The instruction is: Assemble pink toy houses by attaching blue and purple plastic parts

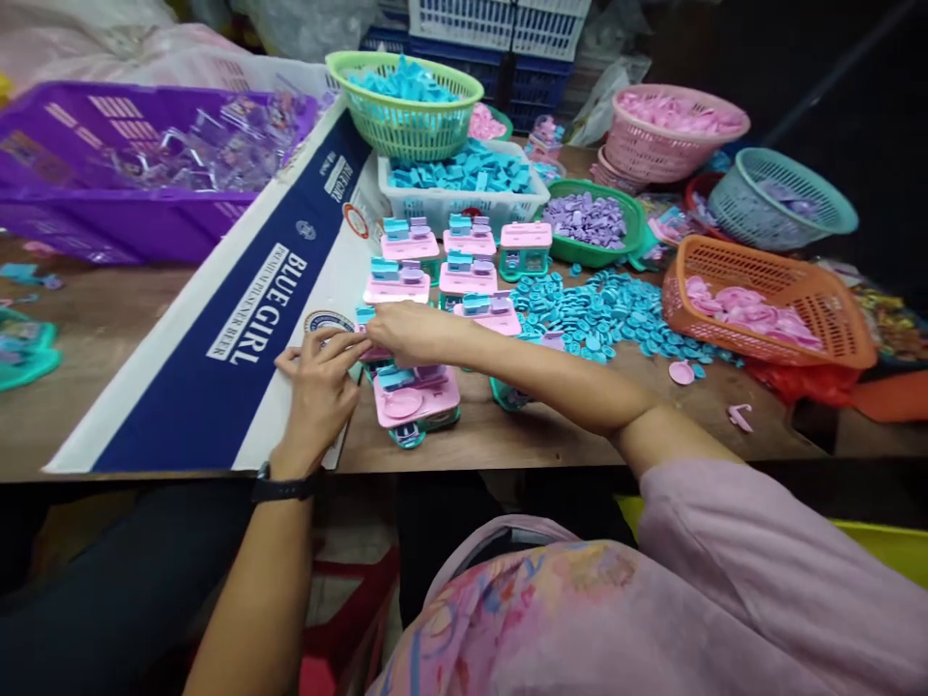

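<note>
At the far left a green tray [27, 350] is cut off by the picture's edge, its contents blurred. Behind it on the desk [134, 309] stands a purple crate [137, 215], also cut off; the clear parts [207, 155] inside overlap too much to tell apart. Next leans a printed carton [192, 387], its near side partly behind the left hand [319, 387]. That hand has bent fingers, close to the other hand's; whether they pinch anything is hidden. The right hand [397, 333] reaches across, palm down, fingers gathered; its fingertips are covered, so I cannot tell its grip. Under and between the hands, beside the carton, is a toy [364, 315], with little more than a blue bit showing. Just nearer stands a pink-topped toy [417, 396] bearing a small pan; more stand behind, some partly covered by the right forearm. Beyond them a lime basket [406, 121] overlaps a white basket [464, 205], both holding blue pieces. Further right, blue discs [601, 309] lie heaped by a green bowl [634, 227] of purple pieces. An orange basket [768, 314] holds pink pieces; past it, the things at the right edge are blurred.
</note>
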{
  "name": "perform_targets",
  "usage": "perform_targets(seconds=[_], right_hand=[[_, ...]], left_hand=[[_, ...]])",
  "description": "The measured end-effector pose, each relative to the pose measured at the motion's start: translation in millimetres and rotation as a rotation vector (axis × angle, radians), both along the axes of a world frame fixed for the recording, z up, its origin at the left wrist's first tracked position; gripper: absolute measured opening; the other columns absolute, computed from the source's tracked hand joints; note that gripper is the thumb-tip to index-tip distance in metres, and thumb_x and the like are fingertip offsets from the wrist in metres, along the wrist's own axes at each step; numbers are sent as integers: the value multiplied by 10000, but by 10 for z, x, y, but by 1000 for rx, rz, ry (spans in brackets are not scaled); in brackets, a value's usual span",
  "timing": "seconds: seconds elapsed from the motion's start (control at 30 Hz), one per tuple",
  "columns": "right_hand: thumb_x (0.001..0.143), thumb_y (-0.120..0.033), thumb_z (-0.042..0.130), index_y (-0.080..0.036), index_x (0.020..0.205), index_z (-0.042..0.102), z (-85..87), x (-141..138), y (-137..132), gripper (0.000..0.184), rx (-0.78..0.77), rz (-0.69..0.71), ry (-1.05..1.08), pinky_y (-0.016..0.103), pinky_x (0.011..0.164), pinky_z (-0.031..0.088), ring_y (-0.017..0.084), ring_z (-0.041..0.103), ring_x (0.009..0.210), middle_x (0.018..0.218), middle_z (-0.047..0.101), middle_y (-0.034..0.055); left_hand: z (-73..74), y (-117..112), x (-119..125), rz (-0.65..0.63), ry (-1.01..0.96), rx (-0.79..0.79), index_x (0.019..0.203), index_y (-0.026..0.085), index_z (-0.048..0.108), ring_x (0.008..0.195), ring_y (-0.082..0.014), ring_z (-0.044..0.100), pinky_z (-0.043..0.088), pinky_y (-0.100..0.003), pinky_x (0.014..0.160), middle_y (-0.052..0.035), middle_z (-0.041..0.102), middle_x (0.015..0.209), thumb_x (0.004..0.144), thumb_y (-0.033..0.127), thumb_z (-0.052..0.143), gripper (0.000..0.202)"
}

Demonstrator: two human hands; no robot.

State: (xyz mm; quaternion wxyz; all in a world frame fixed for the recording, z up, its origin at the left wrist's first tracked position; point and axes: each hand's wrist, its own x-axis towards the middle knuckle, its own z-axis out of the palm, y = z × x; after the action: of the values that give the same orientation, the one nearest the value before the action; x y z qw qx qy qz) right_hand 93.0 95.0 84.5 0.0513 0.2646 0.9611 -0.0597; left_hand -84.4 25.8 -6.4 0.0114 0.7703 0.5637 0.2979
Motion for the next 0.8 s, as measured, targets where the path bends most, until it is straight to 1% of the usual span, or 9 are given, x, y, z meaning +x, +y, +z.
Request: perform_targets(seconds=[0.07, 0.2, 0.3, 0.43, 0.5, 0.57, 0.7, 0.8], right_hand=[[943, -31, 601, -66, 1107, 718, 41, -26, -41, 204, -44, -41, -23, 317, 728, 441, 258, 649, 922, 1005, 679, 150], [937, -41, 605, -62, 1123, 732, 83, -20, -47, 225, -76, -47, -12, 325, 746, 466, 273, 665, 941, 994, 695, 160], [926, -26, 583, -58, 1098, 756, 44, 64, 48, 247, -73, -54, 2, 324, 777, 470, 266, 664, 950, 973, 710, 160], [867, 48, 552, -95, 1051, 794, -29, 176, 162, 336, -91, 9, -25, 328, 785, 461, 257, 659, 949, 931, 724, 134], [867, 49, 555, -92, 1012, 797, -32, 186, 172, 315, -87, 12, 1, 329, 769, 458, 257, 660, 934, 899, 719, 133], [886, 29, 574, -77, 980, 788, -8, 163, 176, 257, -83, 5, 21, 327, 754, 459, 254, 667, 908, 870, 712, 132], [930, -76, 660, -48, 921, 756, 47, 106, 214, 100, -85, 30, 43, 325, 767, 473, 242, 684, 865, 843, 716, 128], [973, -121, 633, -37, 911, 731, 37, 142, 209, 143, -69, 20, 85, 318, 787, 481, 242, 693, 917, 900, 738, 146]], left_hand=[[5, -2, -2, 2, 13, 5, 1115, 256, 771, 1248, -336, 589, 300, -529, 972, -82, 756, 1242, 838, 9, 442, 497], [30, -16, 27, 30, 24, -21, 1129, 252, 764, 1237, -325, 593, 297, -520, 962, -78, 757, 1249, 834, 16, 438, 499], [70, 17, 64, 45, 10, -52, 1137, 268, 776, 1232, -323, 593, 300, -525, 962, -65, 768, 1223, 815, 6, 444, 532], [115, 57, 75, 27, 45, -72, 1169, 305, 778, 1272, -325, 571, 287, -551, 985, -44, 772, 1224, 809, -1, 452, 574], [122, 69, 69, 22, 58, -72, 1161, 316, 785, 1270, -332, 575, 286, -564, 994, -45, 774, 1216, 805, 0, 458, 578], [117, 88, 65, 18, 52, -77, 1131, 318, 800, 1261, -336, 585, 289, -573, 1003, -52, 780, 1192, 796, 1, 464, 571], [67, 113, 68, 51, 0, -89, 1078, 287, 814, 1231, -322, 609, 299, -570, 1012, -64, 787, 1148, 784, 27, 458, 529], [22, 100, 53, 73, -69, -65, 1046, 231, 806, 1198, -314, 626, 316, -575, 1019, -65, 784, 1148, 779, 63, 454, 472]])
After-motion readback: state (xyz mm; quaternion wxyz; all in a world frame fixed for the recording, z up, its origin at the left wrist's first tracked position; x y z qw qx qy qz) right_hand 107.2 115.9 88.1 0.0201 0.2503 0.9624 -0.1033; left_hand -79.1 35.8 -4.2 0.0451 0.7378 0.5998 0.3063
